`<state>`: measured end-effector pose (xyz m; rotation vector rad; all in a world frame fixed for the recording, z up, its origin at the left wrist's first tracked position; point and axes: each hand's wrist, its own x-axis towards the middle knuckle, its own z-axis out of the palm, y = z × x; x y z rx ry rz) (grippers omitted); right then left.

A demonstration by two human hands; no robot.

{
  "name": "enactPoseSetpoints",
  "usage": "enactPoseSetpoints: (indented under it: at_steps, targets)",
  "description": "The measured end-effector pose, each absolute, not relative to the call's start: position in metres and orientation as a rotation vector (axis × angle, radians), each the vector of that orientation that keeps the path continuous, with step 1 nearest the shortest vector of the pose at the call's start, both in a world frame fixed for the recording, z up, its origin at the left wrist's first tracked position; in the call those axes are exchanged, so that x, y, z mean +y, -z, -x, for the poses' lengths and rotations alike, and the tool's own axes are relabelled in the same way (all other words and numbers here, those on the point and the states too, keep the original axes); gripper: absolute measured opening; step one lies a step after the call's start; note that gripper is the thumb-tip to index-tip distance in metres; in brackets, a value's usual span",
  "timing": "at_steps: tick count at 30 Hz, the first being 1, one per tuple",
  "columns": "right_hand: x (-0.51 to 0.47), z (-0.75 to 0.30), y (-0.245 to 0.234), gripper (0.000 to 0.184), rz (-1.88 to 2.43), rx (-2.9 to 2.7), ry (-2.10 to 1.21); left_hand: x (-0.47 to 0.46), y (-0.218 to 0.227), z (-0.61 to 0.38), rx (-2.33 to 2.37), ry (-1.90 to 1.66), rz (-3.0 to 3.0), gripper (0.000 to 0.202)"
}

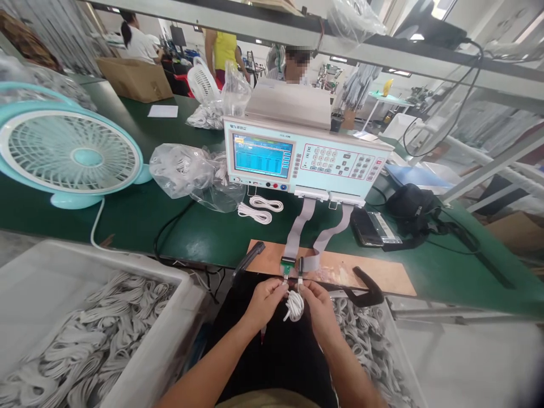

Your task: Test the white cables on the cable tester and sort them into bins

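Note:
My left hand (266, 299) and my right hand (317, 301) both pinch a coiled white cable (294, 306), one end each. The cable's two plugs sit at the small sockets (293, 266) on the front edge of a brown board (382, 275). Two grey ribbon cables (304, 226) run from those sockets up to a pale cable tester (306, 158) with a lit blue screen and a keypad. The coil hangs between my hands over my dark lap.
A white bin (140, 317) of coiled white cables stands at my left, another bin (374, 345) at my right. Two coiled cables (259, 208) and plastic bags (191, 170) lie on the green bench (127, 221). A teal fan (70, 150) stands left. People work behind.

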<state>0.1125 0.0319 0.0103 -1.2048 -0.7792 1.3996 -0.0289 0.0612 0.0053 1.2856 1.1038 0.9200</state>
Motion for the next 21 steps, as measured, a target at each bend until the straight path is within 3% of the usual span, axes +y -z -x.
enactPoseSetpoints:
  at_steps: [21]
  targets:
    - [0.032, -0.114, -0.012, 0.021, 1.203, -0.84, -1.415, 0.052, -0.013, 0.017, 1.138, -1.056, -1.097, 0.035]
